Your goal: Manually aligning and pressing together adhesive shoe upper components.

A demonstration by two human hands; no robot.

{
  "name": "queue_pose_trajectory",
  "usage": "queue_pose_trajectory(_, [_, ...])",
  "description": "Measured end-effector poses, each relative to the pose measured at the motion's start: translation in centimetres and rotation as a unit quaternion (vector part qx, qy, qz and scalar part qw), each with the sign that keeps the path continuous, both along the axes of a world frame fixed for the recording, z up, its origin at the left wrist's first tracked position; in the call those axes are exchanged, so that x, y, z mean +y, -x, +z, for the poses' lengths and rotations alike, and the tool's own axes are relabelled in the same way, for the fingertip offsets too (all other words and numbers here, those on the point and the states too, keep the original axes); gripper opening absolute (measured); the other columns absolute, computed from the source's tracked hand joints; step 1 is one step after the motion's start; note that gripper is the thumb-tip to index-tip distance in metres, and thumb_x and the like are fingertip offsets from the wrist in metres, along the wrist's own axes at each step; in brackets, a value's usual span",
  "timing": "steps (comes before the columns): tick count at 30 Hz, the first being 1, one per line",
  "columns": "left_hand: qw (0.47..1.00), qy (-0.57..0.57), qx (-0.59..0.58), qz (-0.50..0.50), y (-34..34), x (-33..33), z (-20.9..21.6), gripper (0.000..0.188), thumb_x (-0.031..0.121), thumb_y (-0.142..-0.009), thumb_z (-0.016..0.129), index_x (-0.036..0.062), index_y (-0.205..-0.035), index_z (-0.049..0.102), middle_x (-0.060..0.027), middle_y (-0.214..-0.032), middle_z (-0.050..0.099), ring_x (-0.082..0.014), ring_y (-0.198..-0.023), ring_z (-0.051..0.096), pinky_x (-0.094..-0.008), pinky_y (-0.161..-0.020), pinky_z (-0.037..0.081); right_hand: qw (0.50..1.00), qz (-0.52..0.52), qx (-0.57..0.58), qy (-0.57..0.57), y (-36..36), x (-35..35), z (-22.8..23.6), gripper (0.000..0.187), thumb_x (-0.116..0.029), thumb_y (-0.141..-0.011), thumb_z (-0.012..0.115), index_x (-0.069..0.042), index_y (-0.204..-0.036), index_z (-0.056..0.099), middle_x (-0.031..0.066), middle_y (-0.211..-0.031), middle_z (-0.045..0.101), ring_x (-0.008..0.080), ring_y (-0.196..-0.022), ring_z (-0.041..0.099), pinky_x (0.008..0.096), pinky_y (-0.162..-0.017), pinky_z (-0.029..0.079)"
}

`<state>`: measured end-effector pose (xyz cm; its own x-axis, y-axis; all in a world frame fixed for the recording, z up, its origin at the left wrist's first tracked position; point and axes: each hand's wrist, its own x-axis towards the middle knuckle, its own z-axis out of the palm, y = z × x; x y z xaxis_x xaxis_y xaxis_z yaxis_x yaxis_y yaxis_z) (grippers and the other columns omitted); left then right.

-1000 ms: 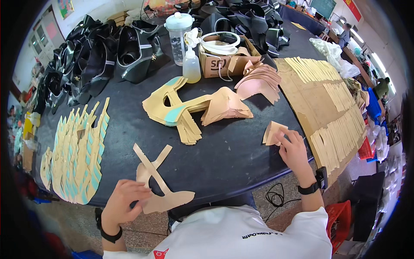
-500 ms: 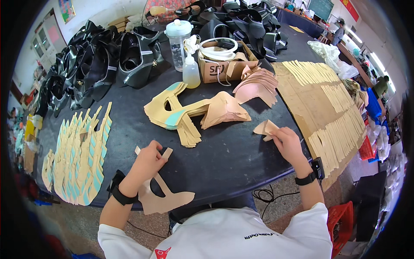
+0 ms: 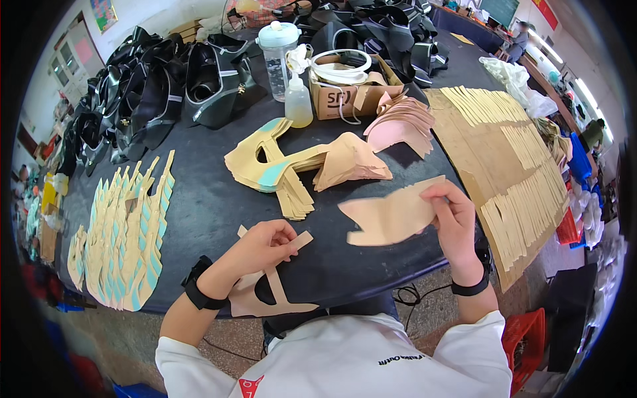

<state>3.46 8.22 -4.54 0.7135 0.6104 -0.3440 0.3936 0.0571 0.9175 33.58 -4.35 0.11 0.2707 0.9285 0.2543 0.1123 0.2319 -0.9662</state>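
My left hand (image 3: 264,247) is closed on a beige shoe-upper piece (image 3: 249,300) with narrow straps and a cut-out, near the table's front edge. One strap end pokes out past my fingertips. To the right, my right hand (image 3: 454,217) pinches the upper right corner of a wide beige shoe piece (image 3: 388,215), slightly blurred, with a notched left end. Beyond them lies a stack of strapped beige pieces with light blue patches (image 3: 242,166). Next to it are a pile of folded beige pieces (image 3: 348,159) and a fanned pinkish stack (image 3: 400,126).
Overlapping beige and blue pieces (image 3: 126,239) lie at left. A brown board (image 3: 478,152) with rows of beige strips covers the right side. Behind stand a squeeze bottle (image 3: 298,106), a lidded jug (image 3: 275,66), a cardboard box (image 3: 358,99) and piled black shoe uppers (image 3: 212,86).
My right hand has lifted the wide beige piece toward me, and it is now spread out to view. My left hand has moved slightly right with its strapped piece.
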Motion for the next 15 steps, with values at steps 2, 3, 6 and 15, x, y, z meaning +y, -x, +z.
queue_pose_trajectory(2, [1.000,0.005,0.025,0.008,-1.0,0.0,0.6,0.014,0.011,-0.087,0.060,-0.0025,-0.093,0.058,-0.0074,-0.080,0.065,-0.0110,-0.068,0.061,-0.0238,-0.063,0.050,0.998,-0.005,0.005,0.061,-0.6,0.4,-1.5,0.018,0.006,-0.092,0.041,0.003,-0.096,0.058,0.0070,-0.092,0.056,0.0153,-0.075,0.062,0.0245,-0.060,0.055])
queue_pose_trajectory(3, [0.998,0.009,0.051,0.023,-1.3,0.0,0.8,0.016,0.012,-0.088,0.060,-0.0023,-0.092,0.058,-0.0069,-0.078,0.065,-0.0108,-0.066,0.060,-0.0237,-0.062,0.050,0.995,-0.002,-0.041,0.086,-1.0,0.4,-2.5,0.017,0.004,-0.089,0.045,0.000,-0.096,0.061,0.0105,-0.095,0.057,0.0175,-0.078,0.062,0.0262,-0.063,0.053])
queue_pose_trajectory(6, [0.995,-0.005,0.077,0.060,-1.4,0.0,0.3,0.017,0.015,-0.087,0.062,-0.0020,-0.090,0.060,-0.0059,-0.072,0.064,-0.0097,-0.062,0.058,-0.0232,-0.057,0.047,0.946,0.016,-0.300,0.120,-0.7,0.1,-3.6,0.017,0.000,-0.086,0.054,-0.003,-0.100,0.062,0.0153,-0.102,0.056,0.0242,-0.087,0.061,0.0310,-0.071,0.051])
queue_pose_trajectory(15, [0.988,-0.073,0.134,0.010,-2.2,0.0,-0.3,0.018,0.019,-0.084,0.064,0.0002,-0.083,0.064,-0.0053,-0.069,0.064,-0.0120,-0.059,0.058,-0.0269,-0.056,0.044,0.631,-0.157,-0.743,-0.158,3.6,0.6,-7.2,0.022,-0.026,-0.076,0.065,-0.026,-0.098,0.067,0.0017,-0.137,0.048,0.0268,-0.132,0.027,0.0460,-0.105,0.015])
